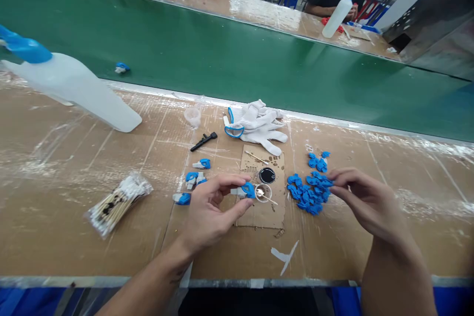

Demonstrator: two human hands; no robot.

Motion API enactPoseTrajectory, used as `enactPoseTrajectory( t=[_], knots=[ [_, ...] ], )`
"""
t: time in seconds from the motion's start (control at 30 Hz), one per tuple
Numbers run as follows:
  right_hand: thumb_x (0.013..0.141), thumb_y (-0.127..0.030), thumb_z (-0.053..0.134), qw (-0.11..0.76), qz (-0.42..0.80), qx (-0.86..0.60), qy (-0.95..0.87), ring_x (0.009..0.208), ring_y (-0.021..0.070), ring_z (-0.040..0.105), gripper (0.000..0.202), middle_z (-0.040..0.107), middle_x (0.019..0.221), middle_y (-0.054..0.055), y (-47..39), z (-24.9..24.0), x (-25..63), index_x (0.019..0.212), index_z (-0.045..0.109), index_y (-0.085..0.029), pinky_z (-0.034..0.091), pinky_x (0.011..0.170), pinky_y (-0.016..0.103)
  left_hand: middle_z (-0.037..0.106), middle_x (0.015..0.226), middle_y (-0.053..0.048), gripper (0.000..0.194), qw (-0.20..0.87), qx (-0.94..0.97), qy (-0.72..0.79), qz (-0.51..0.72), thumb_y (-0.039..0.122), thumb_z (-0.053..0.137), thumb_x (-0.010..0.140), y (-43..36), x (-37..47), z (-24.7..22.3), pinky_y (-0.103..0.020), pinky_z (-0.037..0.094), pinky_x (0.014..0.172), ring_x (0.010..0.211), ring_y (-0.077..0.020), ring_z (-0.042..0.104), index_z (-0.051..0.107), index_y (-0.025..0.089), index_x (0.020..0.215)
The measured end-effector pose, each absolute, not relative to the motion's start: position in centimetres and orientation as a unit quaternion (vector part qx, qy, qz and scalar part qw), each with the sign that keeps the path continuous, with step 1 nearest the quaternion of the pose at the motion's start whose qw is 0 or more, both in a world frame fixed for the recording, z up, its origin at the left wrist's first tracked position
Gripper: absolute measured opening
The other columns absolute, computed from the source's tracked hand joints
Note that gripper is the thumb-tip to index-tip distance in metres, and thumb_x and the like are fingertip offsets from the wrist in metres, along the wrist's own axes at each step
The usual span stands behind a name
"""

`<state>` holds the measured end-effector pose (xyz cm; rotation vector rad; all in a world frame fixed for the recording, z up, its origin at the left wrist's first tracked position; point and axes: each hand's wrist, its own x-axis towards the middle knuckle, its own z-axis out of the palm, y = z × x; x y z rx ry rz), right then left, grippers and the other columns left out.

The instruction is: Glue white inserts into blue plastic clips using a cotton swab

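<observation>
My left hand (218,207) pinches a small blue-and-grey plastic part (247,189) between thumb and fingers, above a piece of cardboard (259,217). At the right edge of a pile of small blue plastic pieces (311,192), my right hand (370,202) has thumb and forefinger closed on a blue piece (328,182). Several more blue-and-grey parts (191,178) lie left of the cardboard. On the cardboard are a small cup of dark liquid (267,175), a clear cup (263,199) with a cotton swab leaning in it, and another cotton swab (256,157).
White gloves (259,123) and a black tool-like piece (204,141) lie farther back. At left are a bag of cotton swabs (118,202) and a large white bottle (85,89). A green belt (222,59) runs behind; two people sit beyond it.
</observation>
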<state>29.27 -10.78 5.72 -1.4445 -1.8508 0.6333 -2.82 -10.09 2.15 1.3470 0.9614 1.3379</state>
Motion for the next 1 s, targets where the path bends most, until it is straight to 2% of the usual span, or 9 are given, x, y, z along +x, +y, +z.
enactPoseTrajectory(
  t=[0.07,0.13,0.23,0.47,0.67,0.77,0.87,0.93,1.0],
  knots=[
    [0.092,-0.023,0.076,0.454,0.255,-0.514,-0.681,0.082,0.0191,0.067,0.012,0.068,0.087,0.003,-12.0,6.5,26.5,0.083,0.068,-0.024,0.055,0.065,0.028,0.082,0.107,-0.009,0.027,0.496,0.548,0.372,0.562,0.004,0.081,0.077,-10.2,-2.7,2.0,-0.031,0.067,0.091,0.106,-0.0214,0.079,0.072,0.019,0.097],
    [0.092,-0.016,0.075,0.491,0.300,-0.468,-0.670,0.078,0.0166,0.066,0.012,0.068,0.083,0.001,-13.0,7.0,23.0,0.087,0.069,-0.025,0.056,0.065,0.025,0.082,0.105,-0.009,0.027,0.505,0.544,0.355,0.568,0.005,0.082,0.077,-10.3,-2.5,1.8,-0.032,0.068,0.091,0.104,-0.0211,0.079,0.072,0.019,0.097],
    [0.092,-0.011,0.074,0.479,0.351,-0.458,-0.662,0.077,0.0156,0.068,0.015,0.071,0.082,-0.001,-13.3,7.0,18.5,0.090,0.070,-0.026,0.057,0.067,0.024,0.081,0.104,-0.010,0.024,0.506,0.550,0.350,0.565,0.008,0.083,0.079,-10.4,-2.5,1.5,-0.033,0.068,0.089,0.101,-0.0211,0.078,0.072,0.018,0.098],
    [0.093,-0.016,0.072,0.417,0.349,-0.486,-0.684,0.071,0.0171,0.067,0.011,0.072,0.078,0.001,-12.0,6.7,15.8,0.085,0.070,-0.023,0.051,0.057,0.026,0.081,0.112,-0.011,0.033,0.500,0.579,0.318,0.560,0.009,0.087,0.074,-10.6,-2.9,1.8,-0.038,0.066,0.094,0.106,-0.0248,0.078,0.076,0.021,0.103],
    [0.092,-0.016,0.072,0.391,0.323,-0.500,-0.702,0.062,0.0135,0.057,0.015,0.066,0.071,-0.002,-12.1,6.9,15.3,0.080,0.066,-0.023,0.047,0.056,0.026,0.083,0.109,-0.010,0.018,0.483,0.599,0.305,0.562,0.008,0.080,0.085,-10.8,-3.2,1.8,-0.038,0.068,0.086,0.093,-0.0227,0.081,0.078,0.021,0.097],
    [0.092,-0.020,0.072,0.403,0.343,-0.499,-0.686,0.068,0.0153,0.060,0.009,0.067,0.085,0.001,-12.4,6.6,15.1,0.099,0.068,-0.025,0.053,0.059,0.027,0.083,0.107,-0.009,0.014,0.455,0.613,0.307,0.568,0.013,0.081,0.086,-10.8,-3.3,2.0,-0.037,0.068,0.083,0.090,-0.0223,0.081,0.077,0.022,0.096],
    [0.099,-0.023,0.065,0.392,0.346,-0.472,-0.710,0.079,0.0164,0.069,0.032,0.070,0.114,0.007,-12.6,6.2,15.4,0.131,0.064,-0.029,0.063,0.071,0.028,0.082,0.102,-0.009,0.011,0.411,0.622,0.300,0.595,0.019,0.081,0.087,-10.9,-3.5,2.5,-0.035,0.068,0.080,0.089,-0.0216,0.080,0.075,0.022,0.095],
    [0.102,-0.026,0.062,0.388,0.320,-0.446,-0.740,0.092,0.0190,0.074,0.035,0.070,0.126,0.008,-12.6,6.1,15.7,0.137,0.064,-0.032,0.065,0.081,0.028,0.081,0.099,-0.008,0.010,0.389,0.631,0.294,0.603,0.025,0.081,0.089,-11.3,-3.6,2.8,-0.035,0.068,0.079,0.087,-0.0217,0.080,0.073,0.022,0.095],
    [0.100,-0.033,0.067,0.409,0.288,-0.418,-0.758,0.103,0.0237,0.076,0.040,0.072,0.129,0.008,-12.7,6.1,16.0,0.140,0.064,-0.033,0.066,0.086,0.029,0.079,0.103,-0.009,0.012,0.379,0.643,0.300,0.593,0.031,0.080,0.090,-12.0,-3.3,2.8,-0.037,0.069,0.077,0.087,-0.0224,0.080,0.072,0.023,0.094]
  ],
)
